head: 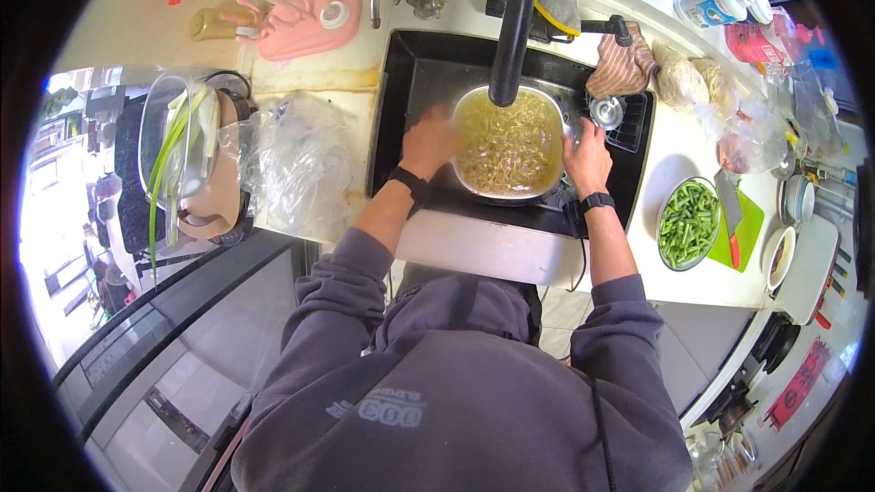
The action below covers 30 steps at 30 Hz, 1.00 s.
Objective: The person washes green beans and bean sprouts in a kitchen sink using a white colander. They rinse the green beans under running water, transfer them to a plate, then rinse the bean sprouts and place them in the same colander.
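A white-rimmed round bowl (461,171) stands in the black sink (427,75). Yellowish water fills it, with many thin pale strands (509,143) that look like bean sprouts. My left hand (429,143) is at the bowl's left side; motion blur hides its fingers, so its grip is unclear. At the right side, my right hand (589,158) has its thumb by the rim and its fingers spread away from the bowl. The black faucet spout (513,37) reaches over the bowl's far edge.
Right of the sink are a bowl of cut green beans (687,222), a cleaver (729,208) and a green cutting board (748,229). A striped cloth (621,63) lies by the sink's far right corner. To the left are a clear plastic bag (301,164) and scallions (167,143) in a clear container.
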Each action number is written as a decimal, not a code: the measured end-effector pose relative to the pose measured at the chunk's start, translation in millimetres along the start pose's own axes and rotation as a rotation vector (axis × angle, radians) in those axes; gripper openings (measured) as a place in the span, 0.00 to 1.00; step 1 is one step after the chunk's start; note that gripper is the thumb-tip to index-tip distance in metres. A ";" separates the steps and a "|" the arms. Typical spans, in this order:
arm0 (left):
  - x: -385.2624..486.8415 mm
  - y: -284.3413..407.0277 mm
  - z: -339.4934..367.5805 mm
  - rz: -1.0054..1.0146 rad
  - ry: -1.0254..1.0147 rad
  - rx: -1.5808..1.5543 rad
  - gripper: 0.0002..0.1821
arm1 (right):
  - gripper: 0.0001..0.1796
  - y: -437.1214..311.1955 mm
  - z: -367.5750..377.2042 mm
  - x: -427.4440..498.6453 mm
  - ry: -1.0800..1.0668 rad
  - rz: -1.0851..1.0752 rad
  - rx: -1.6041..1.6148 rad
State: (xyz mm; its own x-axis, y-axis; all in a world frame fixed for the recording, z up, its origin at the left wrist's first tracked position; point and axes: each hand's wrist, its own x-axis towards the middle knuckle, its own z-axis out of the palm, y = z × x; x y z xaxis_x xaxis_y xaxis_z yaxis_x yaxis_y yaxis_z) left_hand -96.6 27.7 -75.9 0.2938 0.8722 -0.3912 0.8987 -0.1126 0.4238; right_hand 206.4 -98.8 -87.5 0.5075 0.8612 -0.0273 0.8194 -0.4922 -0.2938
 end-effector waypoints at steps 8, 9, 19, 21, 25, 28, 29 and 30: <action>-4.3 -4.3 14.8 -0.016 -0.120 -0.012 0.30 | 0.26 12.7 17.2 2.3 -0.280 0.040 -0.062; -5.0 -3.7 13.1 -0.004 -0.097 0.002 0.30 | 0.26 12.0 13.9 1.7 -0.278 0.052 -0.037; -48.2 7.3 -40.4 -0.058 -0.037 -0.016 0.27 | 0.27 -3.8 -67.1 -24.4 -0.218 0.101 0.146; -57.7 8.3 -49.1 -0.026 0.026 -0.048 0.27 | 0.28 -5.7 -84.5 -26.7 -0.211 0.102 0.156; -67.3 9.4 -67.5 0.017 0.043 -0.203 0.27 | 0.28 -10.3 -113.8 -29.7 -0.135 0.072 0.209; -69.2 9.1 -74.7 0.063 0.045 -0.243 0.26 | 0.26 -12.6 -129.9 -33.0 -0.091 0.058 0.279; -68.6 8.9 -74.9 0.089 0.067 -0.244 0.26 | 0.26 -13.8 -133.7 -33.8 -0.079 0.045 0.299; -67.5 8.8 -73.8 0.079 0.036 -0.341 0.25 | 0.25 -15.6 -136.8 -33.5 -0.060 0.029 0.322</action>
State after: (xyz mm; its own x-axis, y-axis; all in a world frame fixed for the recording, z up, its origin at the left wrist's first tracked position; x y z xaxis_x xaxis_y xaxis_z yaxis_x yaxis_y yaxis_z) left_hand -132.6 3.0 14.5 0.3412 0.8840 -0.3197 0.7113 -0.0205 0.7026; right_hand 213.0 -137.3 48.7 0.5046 0.8583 -0.0934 0.6741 -0.4592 -0.5785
